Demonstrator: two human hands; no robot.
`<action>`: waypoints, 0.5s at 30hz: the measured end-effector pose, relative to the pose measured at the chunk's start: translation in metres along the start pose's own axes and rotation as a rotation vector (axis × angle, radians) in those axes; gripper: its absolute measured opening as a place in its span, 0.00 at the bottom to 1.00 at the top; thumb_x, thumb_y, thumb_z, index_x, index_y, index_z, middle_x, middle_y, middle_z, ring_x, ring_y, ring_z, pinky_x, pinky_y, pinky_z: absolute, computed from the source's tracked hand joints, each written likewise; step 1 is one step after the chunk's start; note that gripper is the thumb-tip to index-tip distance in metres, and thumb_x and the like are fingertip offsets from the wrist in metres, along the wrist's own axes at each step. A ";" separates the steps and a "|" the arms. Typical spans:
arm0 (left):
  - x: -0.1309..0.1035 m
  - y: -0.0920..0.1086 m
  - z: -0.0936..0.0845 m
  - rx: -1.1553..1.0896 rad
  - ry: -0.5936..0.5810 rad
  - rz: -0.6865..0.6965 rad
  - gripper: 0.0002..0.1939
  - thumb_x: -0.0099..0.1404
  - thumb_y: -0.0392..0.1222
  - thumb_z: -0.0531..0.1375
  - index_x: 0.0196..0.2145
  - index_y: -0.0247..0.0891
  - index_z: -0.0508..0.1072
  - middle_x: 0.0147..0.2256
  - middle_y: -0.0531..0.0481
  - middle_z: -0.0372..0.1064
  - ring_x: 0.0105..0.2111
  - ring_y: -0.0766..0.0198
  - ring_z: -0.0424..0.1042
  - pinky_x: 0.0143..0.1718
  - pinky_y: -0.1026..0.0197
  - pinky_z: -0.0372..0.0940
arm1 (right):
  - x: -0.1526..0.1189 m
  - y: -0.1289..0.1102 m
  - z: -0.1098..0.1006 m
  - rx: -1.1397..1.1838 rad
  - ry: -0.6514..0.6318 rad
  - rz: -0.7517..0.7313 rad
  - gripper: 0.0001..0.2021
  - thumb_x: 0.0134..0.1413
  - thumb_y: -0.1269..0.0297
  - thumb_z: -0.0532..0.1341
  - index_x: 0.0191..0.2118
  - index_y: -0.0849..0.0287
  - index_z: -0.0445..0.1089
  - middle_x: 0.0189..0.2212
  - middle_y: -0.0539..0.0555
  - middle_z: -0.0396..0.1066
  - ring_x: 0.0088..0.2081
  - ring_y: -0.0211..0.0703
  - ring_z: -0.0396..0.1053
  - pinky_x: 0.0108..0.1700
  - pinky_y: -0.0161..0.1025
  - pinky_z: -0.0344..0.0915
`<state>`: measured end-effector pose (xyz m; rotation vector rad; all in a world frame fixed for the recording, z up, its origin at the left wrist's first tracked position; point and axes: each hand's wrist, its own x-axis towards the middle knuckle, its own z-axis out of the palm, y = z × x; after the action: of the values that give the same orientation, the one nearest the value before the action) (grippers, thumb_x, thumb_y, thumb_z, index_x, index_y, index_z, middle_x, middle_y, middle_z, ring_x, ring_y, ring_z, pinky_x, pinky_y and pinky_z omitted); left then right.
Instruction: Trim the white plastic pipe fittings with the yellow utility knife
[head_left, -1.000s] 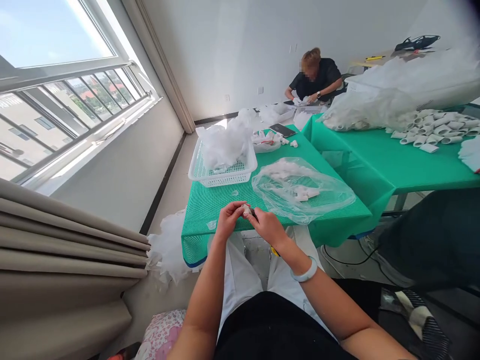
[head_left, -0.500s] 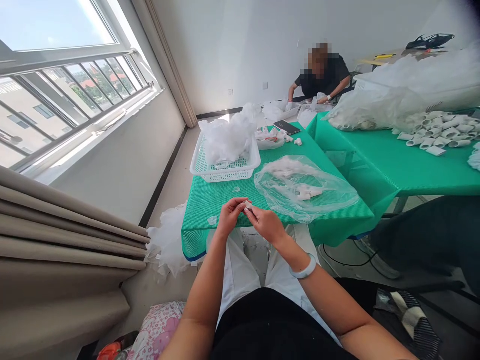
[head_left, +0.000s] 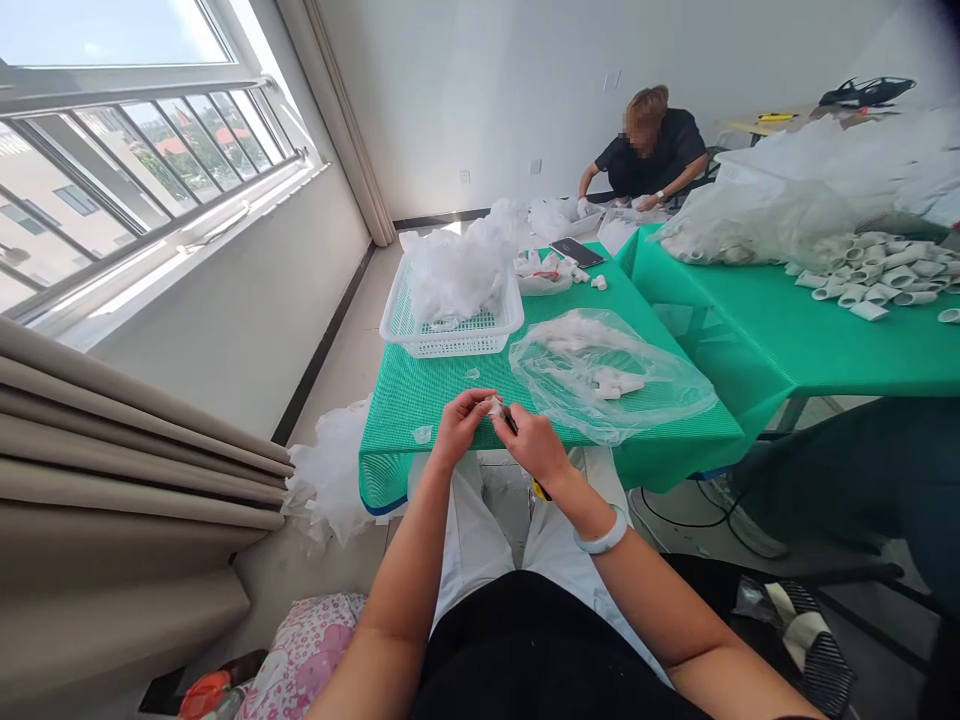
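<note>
My left hand (head_left: 459, 428) pinches a small white piece (head_left: 495, 404) above the near edge of the green-covered table (head_left: 405, 400); the fingers partly hide it. My right hand (head_left: 536, 445) is closed around a hand tool (head_left: 511, 420) with a dark front end and a bit of yellow below the palm. The tool's front end is close against the white piece, and its exact kind is hidden by the fingers. Just right of my hands lies a clear plastic bag (head_left: 667, 395) with white pipe fittings (head_left: 619, 383) in it.
A white basket (head_left: 457, 346) heaped with thin plastic bags stands at the left. Behind are more fittings (head_left: 598, 283) and a dark phone-like slab (head_left: 576, 251). White pipe pieces (head_left: 885, 270) pile on the right table. A co-worker (head_left: 660, 150) crouches at the back.
The dark and yellow tool now shows in my right hand, its front end at the white piece. My left hand keeps its pinch on the piece. The view has shifted slightly.
</note>
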<state>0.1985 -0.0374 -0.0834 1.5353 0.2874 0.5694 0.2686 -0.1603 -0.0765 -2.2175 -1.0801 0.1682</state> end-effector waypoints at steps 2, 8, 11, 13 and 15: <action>0.000 0.000 0.000 0.002 -0.013 -0.004 0.14 0.58 0.47 0.61 0.39 0.36 0.75 0.36 0.46 0.75 0.38 0.60 0.72 0.43 0.58 0.64 | 0.001 -0.001 -0.001 0.032 -0.016 0.019 0.16 0.59 0.54 0.49 0.26 0.56 0.62 0.20 0.54 0.70 0.23 0.44 0.68 0.24 0.36 0.48; 0.001 0.002 -0.003 0.102 -0.026 -0.010 0.18 0.60 0.51 0.58 0.41 0.36 0.76 0.36 0.46 0.73 0.38 0.61 0.70 0.42 0.60 0.63 | -0.002 -0.008 -0.002 0.411 -0.026 0.097 0.16 0.57 0.52 0.49 0.23 0.55 0.58 0.15 0.48 0.65 0.17 0.38 0.64 0.22 0.34 0.56; 0.001 0.003 -0.007 0.066 -0.101 0.035 0.20 0.60 0.51 0.58 0.45 0.37 0.75 0.43 0.44 0.69 0.45 0.59 0.66 0.45 0.60 0.61 | -0.002 -0.008 -0.004 0.648 -0.055 0.197 0.16 0.55 0.50 0.50 0.23 0.54 0.57 0.13 0.45 0.62 0.13 0.36 0.62 0.18 0.33 0.58; 0.001 0.002 -0.008 -0.006 -0.163 0.024 0.21 0.57 0.51 0.62 0.47 0.39 0.74 0.46 0.44 0.66 0.48 0.58 0.64 0.45 0.61 0.61 | -0.001 -0.006 -0.006 0.749 -0.081 0.234 0.16 0.53 0.49 0.51 0.24 0.55 0.57 0.14 0.45 0.62 0.12 0.36 0.61 0.16 0.33 0.58; 0.001 0.000 -0.009 -0.064 -0.198 -0.024 0.23 0.55 0.49 0.64 0.48 0.39 0.73 0.46 0.44 0.66 0.45 0.59 0.65 0.43 0.62 0.61 | -0.001 -0.004 -0.008 0.777 -0.095 0.244 0.16 0.53 0.49 0.52 0.24 0.55 0.57 0.14 0.45 0.62 0.12 0.36 0.61 0.15 0.33 0.58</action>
<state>0.1947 -0.0293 -0.0834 1.5108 0.1347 0.4005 0.2680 -0.1632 -0.0681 -1.6243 -0.6244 0.6802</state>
